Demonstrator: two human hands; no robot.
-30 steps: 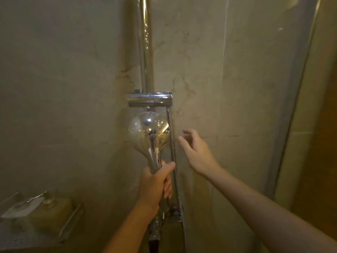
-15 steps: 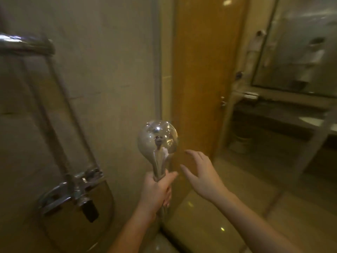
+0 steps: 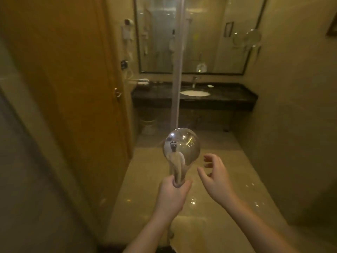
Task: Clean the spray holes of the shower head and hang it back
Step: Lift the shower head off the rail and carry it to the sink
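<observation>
A chrome shower head (image 3: 182,148) stands upright in the lower middle of the head view, its shiny rounded back toward me and its spray face hidden. My left hand (image 3: 172,194) is wrapped around its handle just below the bulb. My right hand (image 3: 216,177) hovers just right of the handle, fingers spread and curled, touching nothing. The shower rail and holder are out of view.
A wooden door (image 3: 73,88) fills the left. Ahead are a dark vanity counter (image 3: 228,96) with a white basin (image 3: 194,93), a tap, and a large mirror (image 3: 200,33). A glass panel edge (image 3: 176,70) runs down the middle. Glossy floor tiles (image 3: 209,216) lie below.
The view has swung right, from the shower wall and rail to the door and vanity. My left hand kept the shower head; my right hand stayed open beside it.
</observation>
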